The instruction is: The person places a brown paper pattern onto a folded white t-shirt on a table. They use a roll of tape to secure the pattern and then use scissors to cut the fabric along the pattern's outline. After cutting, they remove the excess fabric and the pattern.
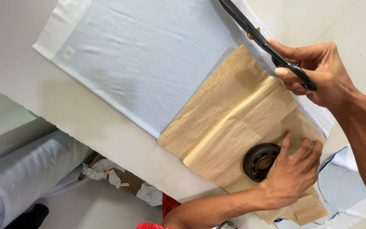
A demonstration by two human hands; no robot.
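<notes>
A creased brown paper pattern (234, 114) lies on pale blue fabric (149, 59) spread over a white table (77, 114). My left hand (291, 171) presses flat on the paper, fingers spread, beside a dark round metal weight (259, 161) that rests on the pattern. My right hand (318, 72) grips the handles of black scissors (255, 36). The long blades point up and left along the paper's upper right edge, over the fabric.
A roll of white cloth (26, 174) lies below the table at the left. Scraps of white fabric (106, 171) and a brown board (130, 180) sit on the floor. More pale blue cut pieces (339, 186) hang at the right.
</notes>
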